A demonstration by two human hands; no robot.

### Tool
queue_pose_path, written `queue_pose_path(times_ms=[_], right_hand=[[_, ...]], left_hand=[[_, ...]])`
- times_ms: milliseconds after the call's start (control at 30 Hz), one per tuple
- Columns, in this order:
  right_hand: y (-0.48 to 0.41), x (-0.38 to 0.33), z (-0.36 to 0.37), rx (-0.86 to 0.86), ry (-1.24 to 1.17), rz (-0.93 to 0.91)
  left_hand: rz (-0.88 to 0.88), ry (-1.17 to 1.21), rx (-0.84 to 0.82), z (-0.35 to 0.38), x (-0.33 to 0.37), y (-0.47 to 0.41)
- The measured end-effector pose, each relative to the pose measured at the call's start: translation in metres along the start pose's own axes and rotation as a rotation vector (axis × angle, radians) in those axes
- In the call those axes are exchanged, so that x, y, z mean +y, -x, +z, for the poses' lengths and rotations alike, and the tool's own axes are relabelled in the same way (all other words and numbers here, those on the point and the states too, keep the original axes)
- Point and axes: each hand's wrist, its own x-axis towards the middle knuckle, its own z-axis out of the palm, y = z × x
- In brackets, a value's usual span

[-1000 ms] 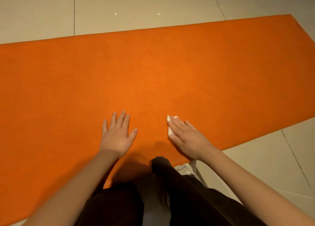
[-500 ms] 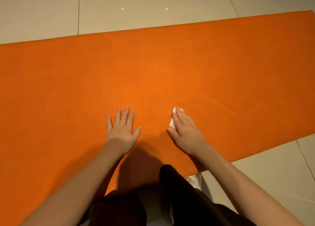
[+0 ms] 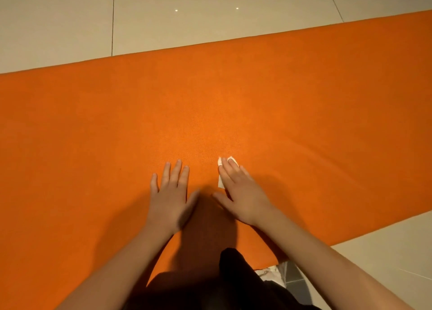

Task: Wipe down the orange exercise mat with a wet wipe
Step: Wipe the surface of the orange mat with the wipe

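- We see an orange mat (image 3: 233,99) spread flat on a pale tiled floor (image 3: 58,24). It runs slantwise across the view, with tiles showing beyond its far edge and again at the lower right.
- The left hand (image 3: 169,197) lies palm down on the nearer half of the mat. Its fingers (image 3: 177,172) are straight and slightly spread, the thumb points out towards the other hand, and it holds nothing.
- The right hand (image 3: 243,197) lies palm down just beside it. The two thumbs are near each other but apart.
- A white wipe (image 3: 221,184) sits on the mat under the right hand. It is pressed flat by straight fingers (image 3: 228,172) held close together, not curled round it.
- We see only the parts of the wipe that peek out past the fingertips and along the forefinger side. The rest is hidden under the hand.
- The right thumb stretches out to the left and rests on the bare mat, off the wipe.
- A dark shadow falls on the mat between the hands and below them.
- Dark trousers (image 3: 233,265) fill the bottom middle of the view, with one knee over the mat's near edge.
- Two small bright spots of reflected light show on the tiles beyond the mat.
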Motion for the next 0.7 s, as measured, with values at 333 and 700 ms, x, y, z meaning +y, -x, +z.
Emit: queue_pose_path(times_ms=[333,700], right_hand=[[-0.021,0.004,-0.007,0.104,-0.048,0.166],[-0.057,0.026,-0.017,0.172,0.010,0.319]], left_hand=[[0.015,0.014,0.018,-0.013,-0.015,-0.051],[0.048,-0.009,0.075,-0.004,-0.017,-0.045]])
